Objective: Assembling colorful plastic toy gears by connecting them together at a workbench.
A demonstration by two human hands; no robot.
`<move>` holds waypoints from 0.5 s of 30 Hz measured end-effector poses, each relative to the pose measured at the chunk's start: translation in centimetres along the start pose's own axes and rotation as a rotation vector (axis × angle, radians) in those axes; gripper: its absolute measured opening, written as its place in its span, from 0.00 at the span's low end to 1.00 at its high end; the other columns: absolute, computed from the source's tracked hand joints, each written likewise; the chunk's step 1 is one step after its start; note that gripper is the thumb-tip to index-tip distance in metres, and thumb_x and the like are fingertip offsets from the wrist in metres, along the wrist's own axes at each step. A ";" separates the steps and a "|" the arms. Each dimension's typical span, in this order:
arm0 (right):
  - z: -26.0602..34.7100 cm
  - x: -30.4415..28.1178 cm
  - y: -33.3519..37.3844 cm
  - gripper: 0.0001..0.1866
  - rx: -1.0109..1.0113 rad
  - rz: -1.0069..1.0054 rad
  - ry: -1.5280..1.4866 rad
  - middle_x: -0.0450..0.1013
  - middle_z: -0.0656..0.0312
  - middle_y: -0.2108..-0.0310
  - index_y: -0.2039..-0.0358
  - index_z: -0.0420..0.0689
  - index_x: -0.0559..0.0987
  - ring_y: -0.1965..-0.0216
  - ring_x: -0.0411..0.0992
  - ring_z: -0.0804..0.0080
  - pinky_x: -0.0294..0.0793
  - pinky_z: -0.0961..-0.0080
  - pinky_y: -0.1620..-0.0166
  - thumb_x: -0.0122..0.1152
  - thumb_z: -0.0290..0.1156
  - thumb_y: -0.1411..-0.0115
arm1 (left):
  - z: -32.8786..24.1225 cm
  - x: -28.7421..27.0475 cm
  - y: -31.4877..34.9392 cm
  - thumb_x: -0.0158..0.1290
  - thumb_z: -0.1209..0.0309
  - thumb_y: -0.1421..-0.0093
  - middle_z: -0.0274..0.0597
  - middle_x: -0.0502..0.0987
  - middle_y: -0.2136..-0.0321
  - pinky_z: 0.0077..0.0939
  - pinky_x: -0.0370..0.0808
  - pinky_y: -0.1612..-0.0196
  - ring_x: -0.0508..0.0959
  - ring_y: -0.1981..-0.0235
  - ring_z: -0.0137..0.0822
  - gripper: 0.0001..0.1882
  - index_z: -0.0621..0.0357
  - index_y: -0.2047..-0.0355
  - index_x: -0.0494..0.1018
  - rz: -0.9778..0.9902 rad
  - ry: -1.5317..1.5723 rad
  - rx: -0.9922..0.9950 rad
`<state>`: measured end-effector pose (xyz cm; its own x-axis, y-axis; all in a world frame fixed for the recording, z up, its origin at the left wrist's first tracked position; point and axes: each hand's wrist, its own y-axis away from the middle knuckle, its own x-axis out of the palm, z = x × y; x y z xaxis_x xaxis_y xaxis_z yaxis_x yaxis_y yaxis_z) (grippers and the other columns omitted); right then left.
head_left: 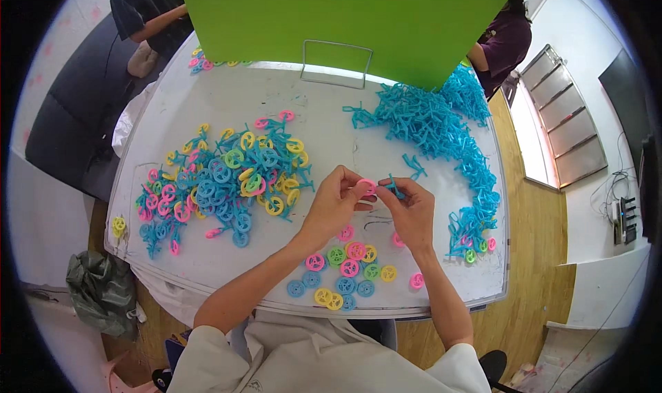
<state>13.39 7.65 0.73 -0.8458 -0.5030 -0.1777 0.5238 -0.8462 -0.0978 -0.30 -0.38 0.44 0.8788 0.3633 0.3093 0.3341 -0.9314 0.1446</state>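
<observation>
I can read no text, label, number or sign here. Just below and between my left hand (338, 200) and right hand (412, 210), dark scribbles (376, 220) mark the white worktop (207, 276), with no letters I can make out. Well below my left hand, toward my body, a small emblem (255, 385) on my pale shirt (310, 345) is too tiny to read.

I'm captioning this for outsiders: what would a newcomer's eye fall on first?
Probably the large bright-green flat panel at the far side of the white table. Next come the heap of slim turquoise plastic pieces at far right and the mound of multicoloured spoked plastic wheels at left. Between them, the left hand pinches a pink plastic wheel.
</observation>
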 end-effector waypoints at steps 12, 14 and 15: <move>1.4 0.0 0.2 0.17 0.072 0.078 0.074 0.77 0.62 0.73 0.55 0.39 0.74 0.71 0.73 0.83 0.68 0.88 0.69 0.65 0.22 0.45 | 0.7 -0.6 -0.5 0.50 0.77 0.37 0.41 0.75 0.70 0.23 0.76 0.61 0.77 0.68 0.28 0.03 0.64 0.67 0.68 -0.063 -0.294 0.144; 1.4 -0.1 0.3 0.18 0.089 0.091 0.054 0.77 0.61 0.73 0.53 0.39 0.73 0.71 0.73 0.82 0.69 0.88 0.69 0.64 0.22 0.45 | 0.7 -0.5 -0.6 0.50 0.77 0.38 0.41 0.76 0.71 0.22 0.76 0.61 0.77 0.67 0.28 0.03 0.65 0.66 0.68 -0.076 -0.146 0.016; 1.2 0.0 0.4 0.17 0.117 0.109 -0.001 0.77 0.61 0.73 0.54 0.38 0.73 0.71 0.74 0.82 0.70 0.88 0.69 0.63 0.22 0.44 | 0.8 -0.5 -0.6 0.50 0.77 0.38 0.41 0.76 0.71 0.22 0.76 0.61 0.77 0.67 0.28 0.03 0.65 0.66 0.68 -0.074 -0.146 0.015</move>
<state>13.50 7.12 1.90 -0.7848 -0.5931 -0.1800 0.5972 -0.8013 0.0366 -0.70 -0.03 -0.52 0.8914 0.4248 0.1582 0.4041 -0.9028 0.1473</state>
